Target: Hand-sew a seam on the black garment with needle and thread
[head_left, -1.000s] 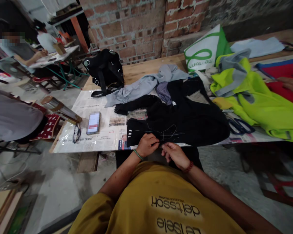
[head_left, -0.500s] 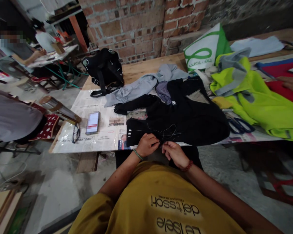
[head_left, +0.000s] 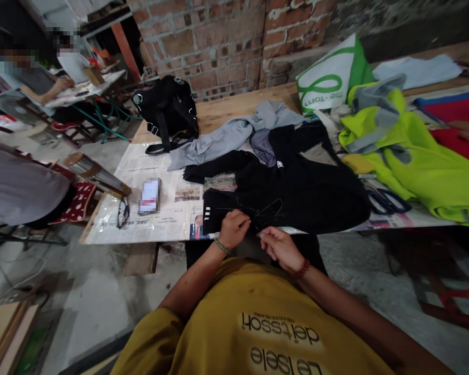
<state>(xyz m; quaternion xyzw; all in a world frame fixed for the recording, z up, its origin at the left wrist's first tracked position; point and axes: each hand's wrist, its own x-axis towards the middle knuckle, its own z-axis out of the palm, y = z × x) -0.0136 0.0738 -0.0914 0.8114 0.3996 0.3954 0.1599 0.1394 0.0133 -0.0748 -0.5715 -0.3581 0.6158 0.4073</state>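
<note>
A black garment [head_left: 320,192] with a small white mark near its left end lies spread along the table's front edge. Loose pale thread [head_left: 271,207] loops over its dark cloth. Over the near edge of this garment is my left hand [head_left: 234,229], its fingertips pinched together; what they hold is too small to make out. Just to the right and slightly lower, in front of the table edge, my right hand [head_left: 283,249] is closed in a pinch of thumb and forefinger. Anything between those fingertips cannot be made out. A small gap separates the two hands.
Newspaper under clear plastic [head_left: 168,208] covers the table. On it are a phone [head_left: 149,196], glasses [head_left: 122,212], a tall flask [head_left: 97,174], a black bag [head_left: 166,112], grey cloth [head_left: 219,138], blue-handled scissors [head_left: 386,201] and a yellow-green garment [head_left: 414,161]. Other people sit at left.
My hands have drawn a little apart: the left has shifted slightly up and left, while the right stays nearly in place. Both remain pinched. The black garment lies almost unchanged.
</note>
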